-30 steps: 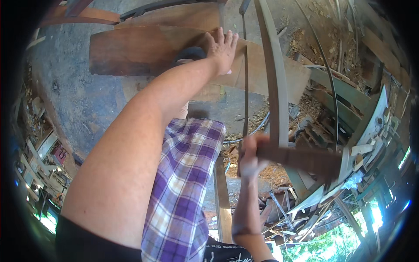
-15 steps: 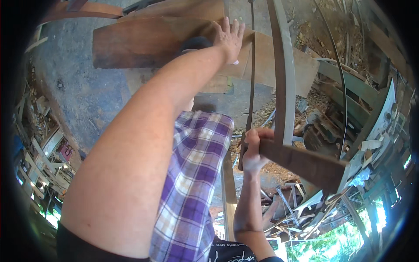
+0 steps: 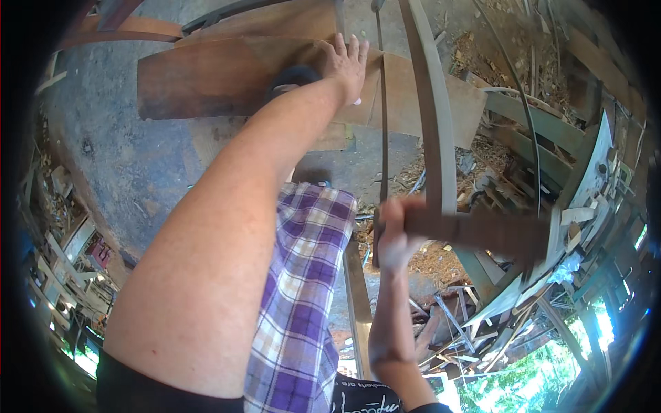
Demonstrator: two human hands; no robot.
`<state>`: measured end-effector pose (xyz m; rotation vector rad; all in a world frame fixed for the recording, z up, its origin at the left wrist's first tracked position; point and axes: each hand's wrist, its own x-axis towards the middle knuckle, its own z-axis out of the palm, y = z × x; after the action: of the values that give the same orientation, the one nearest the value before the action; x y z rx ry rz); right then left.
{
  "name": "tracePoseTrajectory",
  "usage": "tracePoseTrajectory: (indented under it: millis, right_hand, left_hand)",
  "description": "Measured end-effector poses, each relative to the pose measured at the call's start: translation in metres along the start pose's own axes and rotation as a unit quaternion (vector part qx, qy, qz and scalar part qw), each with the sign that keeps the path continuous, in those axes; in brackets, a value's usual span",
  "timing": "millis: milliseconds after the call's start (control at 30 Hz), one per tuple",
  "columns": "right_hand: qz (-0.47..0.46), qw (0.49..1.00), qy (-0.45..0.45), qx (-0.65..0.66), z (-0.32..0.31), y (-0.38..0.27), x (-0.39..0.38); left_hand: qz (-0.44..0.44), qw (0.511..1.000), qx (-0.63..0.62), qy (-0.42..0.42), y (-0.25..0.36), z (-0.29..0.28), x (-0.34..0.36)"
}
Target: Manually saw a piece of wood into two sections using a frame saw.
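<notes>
My left hand (image 3: 346,72) lies spread on a brown wooden board (image 3: 200,77), close beside a dark saw blade. My right hand (image 3: 399,227), blurred by motion, is wrapped around the near end of a wooden frame saw (image 3: 435,127). The saw's long narrow blade (image 3: 384,155) stretches away from that hand and crosses the board; how deep it sits in the wood I cannot tell. A thin line shows on the board beside the blade. My foot in a dark shoe (image 3: 292,77) is on the board, partly hidden by my left forearm.
Beneath the first board is another wooden panel (image 3: 275,24). Purple plaid shorts (image 3: 303,275) cover my leg. Wood scraps (image 3: 475,330) are heaped at the lower right, with shavings on the ground. A greenish wooden frame (image 3: 537,124) stands to the right.
The saw's near crossbar has swung from slanting to nearly level, with my right hand still around its end. My left hand stays on the board. The whole view has shifted slightly.
</notes>
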<state>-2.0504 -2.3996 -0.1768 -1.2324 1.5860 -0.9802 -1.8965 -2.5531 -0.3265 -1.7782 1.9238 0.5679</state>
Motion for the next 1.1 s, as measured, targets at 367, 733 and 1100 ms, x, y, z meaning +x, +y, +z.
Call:
tracePoseTrajectory:
  millis: [367,733,1100]
  right_hand:
    - [-0.012,0.992,-0.033,-0.123,-0.010,0.043,-0.010]
    - [0.004,1.000,0.002,-0.030,-0.003,0.018,0.006]
    - [0.061,0.998,-0.010,0.001,-0.016,-0.002,-0.031]
  left_hand:
    - [-0.013,0.999,0.036,-0.010,0.004,0.002,0.004]
    - [0.007,1.000,0.020,-0.009,0.002,0.002,0.002]
    - [0.007,0.999,0.039,0.009,0.000,0.003,0.000]
